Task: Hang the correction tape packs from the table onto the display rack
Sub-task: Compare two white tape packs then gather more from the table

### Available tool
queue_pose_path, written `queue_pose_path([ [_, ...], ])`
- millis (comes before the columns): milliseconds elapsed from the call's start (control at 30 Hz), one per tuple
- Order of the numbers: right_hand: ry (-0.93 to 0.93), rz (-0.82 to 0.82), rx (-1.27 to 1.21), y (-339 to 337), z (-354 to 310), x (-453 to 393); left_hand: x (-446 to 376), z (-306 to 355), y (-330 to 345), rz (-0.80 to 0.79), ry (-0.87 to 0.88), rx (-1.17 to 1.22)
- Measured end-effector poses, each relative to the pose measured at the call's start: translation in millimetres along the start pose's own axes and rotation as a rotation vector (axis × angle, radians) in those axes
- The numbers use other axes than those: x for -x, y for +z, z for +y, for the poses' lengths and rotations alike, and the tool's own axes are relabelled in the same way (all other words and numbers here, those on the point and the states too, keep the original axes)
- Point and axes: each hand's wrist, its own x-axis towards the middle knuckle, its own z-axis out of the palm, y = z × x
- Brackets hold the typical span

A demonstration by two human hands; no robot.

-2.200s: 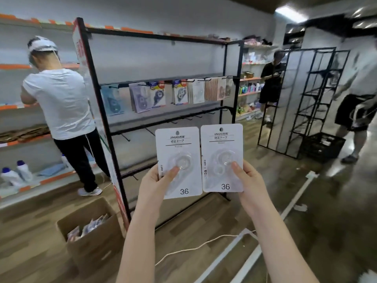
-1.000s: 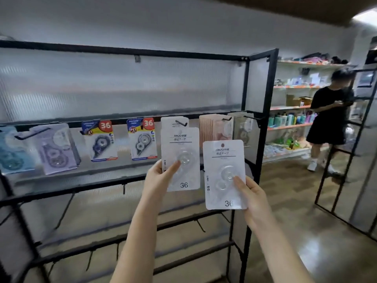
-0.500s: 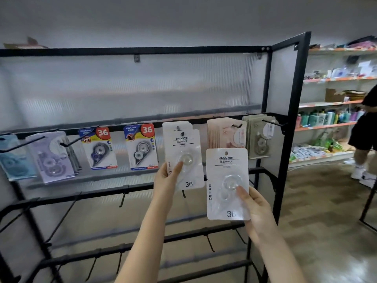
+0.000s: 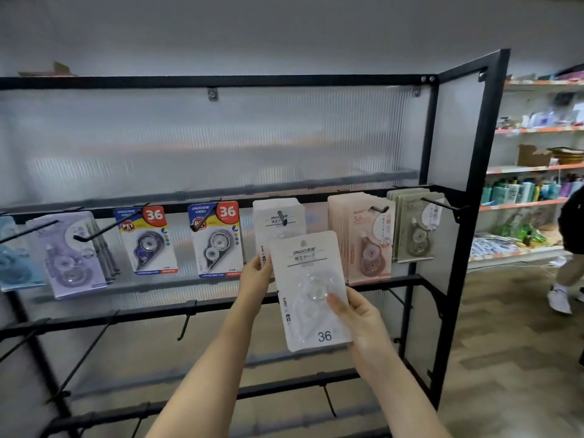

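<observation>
Right hand (image 4: 357,314) pinches a light, stiff white pack (image 4: 311,292) low on its slick blister; left hand (image 4: 256,273) pinches the hooked pack (image 4: 278,222); grip the card edge

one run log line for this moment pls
stage: hanging | left hand: holds white pack on hook | right hand: holds second white pack, not yet hung | rack: upper row partly stocked
</observation>
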Motion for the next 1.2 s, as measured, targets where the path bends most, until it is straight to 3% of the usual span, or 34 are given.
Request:
queue_pose_path([
  [233,-0.071,0.002,0.033,25,-9,-29,5,0,-4,0.054,0.002,-0.105],
  [333,-0.087,0.062,0.051,27,0,-35,12,-14,-14,-0.062,0.052,-0.224],
  [500,-0.102,0.077,0.096,29,10,-44,17,-42,-34,-0.253,0.019,-0.61],
  [767,-0.025,0.191,0.311,28,33,-100,3,-51,-54,-0.317,0.149,-1.07],
  [1200,0.052,0.241,0.485,14,58,-116,-7,-57,-77,-0.368,0.134,-1.24],
])
